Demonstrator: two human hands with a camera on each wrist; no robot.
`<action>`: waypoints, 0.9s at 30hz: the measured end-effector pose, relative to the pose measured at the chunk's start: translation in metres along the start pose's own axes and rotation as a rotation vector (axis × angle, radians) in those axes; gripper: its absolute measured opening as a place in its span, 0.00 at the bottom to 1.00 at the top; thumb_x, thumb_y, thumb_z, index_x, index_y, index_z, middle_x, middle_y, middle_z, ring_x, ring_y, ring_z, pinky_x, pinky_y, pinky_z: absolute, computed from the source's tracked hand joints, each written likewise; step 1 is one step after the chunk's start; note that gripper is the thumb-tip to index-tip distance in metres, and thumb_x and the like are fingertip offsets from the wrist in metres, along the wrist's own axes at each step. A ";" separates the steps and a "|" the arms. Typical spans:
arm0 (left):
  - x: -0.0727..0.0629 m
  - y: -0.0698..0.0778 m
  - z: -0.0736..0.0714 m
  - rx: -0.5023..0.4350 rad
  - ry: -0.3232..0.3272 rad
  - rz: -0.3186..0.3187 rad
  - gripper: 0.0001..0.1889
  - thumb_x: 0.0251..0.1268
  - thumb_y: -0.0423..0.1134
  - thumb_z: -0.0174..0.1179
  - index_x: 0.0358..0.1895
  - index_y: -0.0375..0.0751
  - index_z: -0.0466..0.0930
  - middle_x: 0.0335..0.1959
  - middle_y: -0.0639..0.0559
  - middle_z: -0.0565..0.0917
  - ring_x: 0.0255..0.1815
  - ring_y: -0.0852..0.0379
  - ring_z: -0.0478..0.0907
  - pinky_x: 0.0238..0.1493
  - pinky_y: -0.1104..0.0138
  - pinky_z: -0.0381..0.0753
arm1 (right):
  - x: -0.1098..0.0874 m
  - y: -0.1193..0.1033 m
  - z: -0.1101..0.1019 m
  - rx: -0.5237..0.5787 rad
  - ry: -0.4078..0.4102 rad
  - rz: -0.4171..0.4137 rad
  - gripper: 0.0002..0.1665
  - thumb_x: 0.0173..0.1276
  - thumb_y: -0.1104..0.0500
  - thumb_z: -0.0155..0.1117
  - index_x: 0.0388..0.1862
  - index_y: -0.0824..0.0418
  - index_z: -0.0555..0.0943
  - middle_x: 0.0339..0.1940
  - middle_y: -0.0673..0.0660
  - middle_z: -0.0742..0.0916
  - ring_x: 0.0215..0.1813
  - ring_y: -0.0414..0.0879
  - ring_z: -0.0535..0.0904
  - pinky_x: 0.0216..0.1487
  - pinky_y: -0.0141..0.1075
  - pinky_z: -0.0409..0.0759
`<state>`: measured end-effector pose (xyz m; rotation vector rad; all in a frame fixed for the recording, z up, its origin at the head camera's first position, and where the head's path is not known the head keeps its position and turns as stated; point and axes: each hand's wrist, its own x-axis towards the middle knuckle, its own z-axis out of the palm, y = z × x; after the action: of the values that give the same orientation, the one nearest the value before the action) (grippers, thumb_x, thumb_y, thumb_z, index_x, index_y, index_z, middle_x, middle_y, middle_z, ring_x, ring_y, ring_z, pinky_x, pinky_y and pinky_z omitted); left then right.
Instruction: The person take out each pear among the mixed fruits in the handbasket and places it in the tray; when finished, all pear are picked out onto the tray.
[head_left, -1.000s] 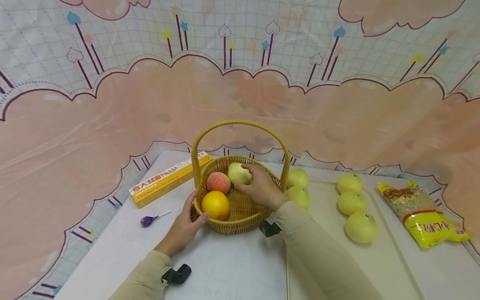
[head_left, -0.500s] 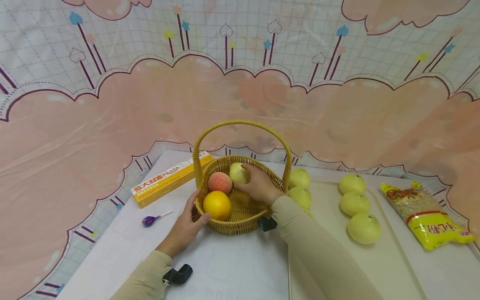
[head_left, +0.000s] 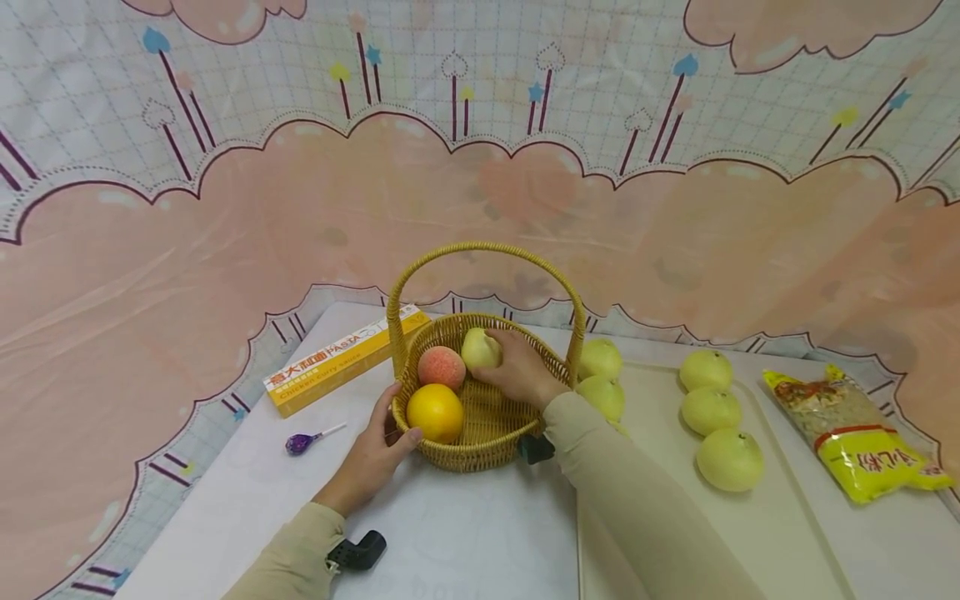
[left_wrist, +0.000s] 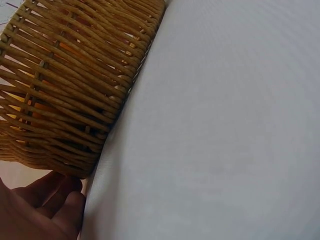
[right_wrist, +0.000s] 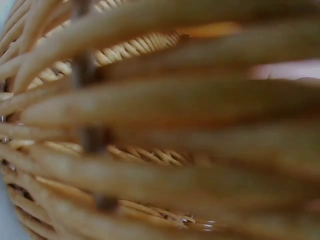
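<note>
A wicker basket point(head_left: 480, 457) with a tall arched handle stands on the table. Inside it, a peach point(head_left: 442, 367) lies behind an orange point(head_left: 435, 413) on the left side. My right hand point(head_left: 517, 367) reaches in over the right rim and holds a pale green round fruit point(head_left: 480, 348) beside the peach, thumb and fingers on its right side. At the front left, my left hand point(head_left: 372, 458) grips the basket's rim, thumb on the edge. The left wrist view has the left fingers point(left_wrist: 55, 195) against the basket's outer wall. Blurred weave fills the right wrist view, which hides the right hand.
Left of the basket lie a yellow pasta box point(head_left: 345, 362) and a purple lollipop point(head_left: 302, 442). On the right, a cream tray point(head_left: 660, 517) bears two rows of pale green fruits point(head_left: 730, 459). Beyond it lies a yellow food packet point(head_left: 855, 437). A patterned cloth hangs behind.
The green fruit has turned slightly in my right hand, and the right forearm has shifted a little left toward the basket. My left hand keeps its place on the rim.
</note>
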<state>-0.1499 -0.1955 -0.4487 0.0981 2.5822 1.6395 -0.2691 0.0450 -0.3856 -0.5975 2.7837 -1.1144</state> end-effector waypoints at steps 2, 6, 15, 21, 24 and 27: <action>0.000 0.000 0.000 0.002 0.004 0.004 0.43 0.73 0.54 0.57 0.81 0.55 0.39 0.76 0.31 0.59 0.72 0.35 0.63 0.72 0.45 0.60 | 0.000 0.000 0.000 0.011 0.013 0.011 0.43 0.65 0.53 0.71 0.75 0.63 0.66 0.70 0.68 0.70 0.66 0.60 0.70 0.67 0.50 0.72; 0.000 0.001 0.000 0.010 0.009 0.005 0.43 0.73 0.54 0.57 0.81 0.55 0.40 0.75 0.30 0.59 0.72 0.35 0.63 0.72 0.45 0.60 | -0.001 0.001 0.002 0.033 0.025 0.027 0.42 0.66 0.53 0.71 0.76 0.61 0.66 0.72 0.70 0.66 0.68 0.62 0.68 0.66 0.52 0.72; -0.001 0.001 0.000 0.017 0.015 0.008 0.42 0.73 0.53 0.57 0.81 0.55 0.40 0.75 0.30 0.61 0.71 0.36 0.64 0.72 0.45 0.61 | -0.001 0.006 0.001 0.044 0.039 -0.010 0.43 0.66 0.57 0.70 0.76 0.66 0.65 0.70 0.66 0.73 0.69 0.59 0.69 0.66 0.49 0.73; -0.001 0.001 0.000 0.024 0.019 0.006 0.42 0.73 0.54 0.57 0.81 0.55 0.40 0.75 0.30 0.61 0.71 0.36 0.64 0.72 0.44 0.61 | -0.004 0.007 -0.001 0.063 0.038 0.033 0.42 0.65 0.58 0.70 0.75 0.66 0.65 0.69 0.69 0.71 0.69 0.60 0.67 0.67 0.49 0.72; -0.001 0.000 0.001 0.025 0.026 0.009 0.42 0.73 0.54 0.57 0.81 0.55 0.41 0.74 0.30 0.61 0.71 0.36 0.65 0.72 0.44 0.60 | -0.006 0.007 -0.002 0.055 0.022 0.038 0.45 0.64 0.58 0.70 0.76 0.66 0.63 0.70 0.69 0.72 0.69 0.59 0.68 0.68 0.48 0.70; -0.002 0.000 0.001 0.021 0.028 0.011 0.42 0.73 0.53 0.58 0.81 0.54 0.41 0.74 0.30 0.62 0.71 0.36 0.65 0.72 0.44 0.59 | -0.010 0.008 -0.003 0.068 0.002 0.046 0.46 0.64 0.56 0.71 0.76 0.67 0.62 0.68 0.66 0.75 0.67 0.58 0.71 0.69 0.48 0.70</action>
<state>-0.1481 -0.1943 -0.4491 0.0919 2.6242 1.6295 -0.2632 0.0555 -0.3894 -0.5235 2.7334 -1.1958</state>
